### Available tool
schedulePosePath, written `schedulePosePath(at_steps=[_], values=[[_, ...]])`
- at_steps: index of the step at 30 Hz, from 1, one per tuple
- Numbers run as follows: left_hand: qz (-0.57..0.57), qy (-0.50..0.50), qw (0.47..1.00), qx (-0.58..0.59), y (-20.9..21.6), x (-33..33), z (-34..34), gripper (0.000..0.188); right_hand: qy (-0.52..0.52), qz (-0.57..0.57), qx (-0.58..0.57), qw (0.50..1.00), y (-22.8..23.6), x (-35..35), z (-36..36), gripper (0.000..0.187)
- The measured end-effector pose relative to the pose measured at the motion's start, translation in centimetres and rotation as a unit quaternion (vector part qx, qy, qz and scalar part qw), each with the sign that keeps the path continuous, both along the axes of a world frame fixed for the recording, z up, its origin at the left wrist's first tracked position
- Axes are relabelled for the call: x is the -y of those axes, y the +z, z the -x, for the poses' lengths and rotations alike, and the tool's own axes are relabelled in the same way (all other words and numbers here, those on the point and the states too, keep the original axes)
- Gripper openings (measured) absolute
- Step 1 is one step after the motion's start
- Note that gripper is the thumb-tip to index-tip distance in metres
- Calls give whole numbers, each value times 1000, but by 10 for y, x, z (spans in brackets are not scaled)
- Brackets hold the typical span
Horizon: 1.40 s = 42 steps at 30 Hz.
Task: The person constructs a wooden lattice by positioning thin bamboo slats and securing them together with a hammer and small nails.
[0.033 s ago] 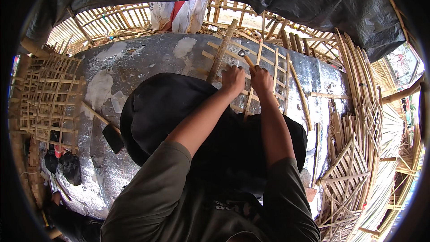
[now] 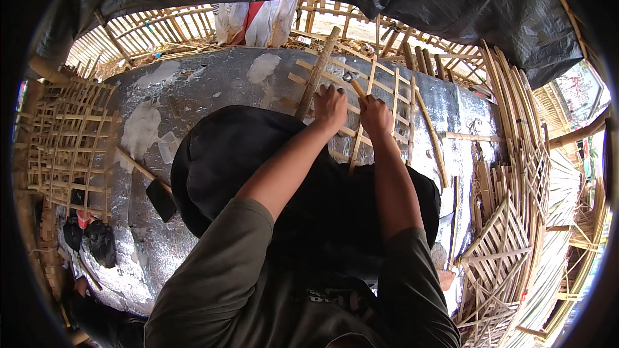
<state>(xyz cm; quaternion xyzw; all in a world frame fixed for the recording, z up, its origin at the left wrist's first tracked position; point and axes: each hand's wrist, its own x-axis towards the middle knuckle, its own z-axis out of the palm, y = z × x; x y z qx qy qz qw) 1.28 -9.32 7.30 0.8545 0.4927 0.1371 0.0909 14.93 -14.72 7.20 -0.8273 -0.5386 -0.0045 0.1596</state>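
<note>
My right hand (image 2: 376, 116) is closed around the wooden handle of a hammer (image 2: 359, 89), whose small metal head points away from me. Left of it, my left hand (image 2: 331, 108) has its fingers curled over the near part of a bamboo lattice. What they pinch, if anything, is hidden. The lattice (image 2: 395, 100), made of pale crossed strips, lies flat in front of me. Across its left side slants a thick round bamboo pole (image 2: 317, 74), close beside my left fingers. My dark-clothed knees cover the lattice's near end.
A worn silvery sheet (image 2: 219, 80) covers the floor. Finished-looking lattice panels (image 2: 71, 142) stand at the left. Bundled bamboo strips (image 2: 516, 129) and another lattice (image 2: 496, 245) lie at the right. A dark-bladed tool (image 2: 161, 200) rests left of my knee; sacks (image 2: 271, 22) stand at the back.
My left hand has shifted slightly to the left, toward the thick pole. My right hand and the hammer stay almost in the same place.
</note>
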Motion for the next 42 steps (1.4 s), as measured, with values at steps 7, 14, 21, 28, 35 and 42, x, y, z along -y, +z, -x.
schedulePosePath(at_steps=[7,14,21,28,35,42], values=[[-110,38,988,-105,-43,-104,5,81,-18,-22,-21,999,-12,-4,-12,36],[-44,26,994,-93,-59,-113,-4,84,12,-49,-45,998,-13,-20,-22,30],[-59,31,998,-17,-85,-115,4,76,-16,-2,-28,999,-13,-44,-18,32],[-38,48,998,14,-90,-118,5,77,-20,110,20,994,-44,-34,-28,44],[-17,59,998,1,-93,-119,2,82,19,96,52,994,-59,-39,-41,46],[-30,57,998,3,-99,-120,15,83,11,169,88,982,-33,-52,-21,47]])
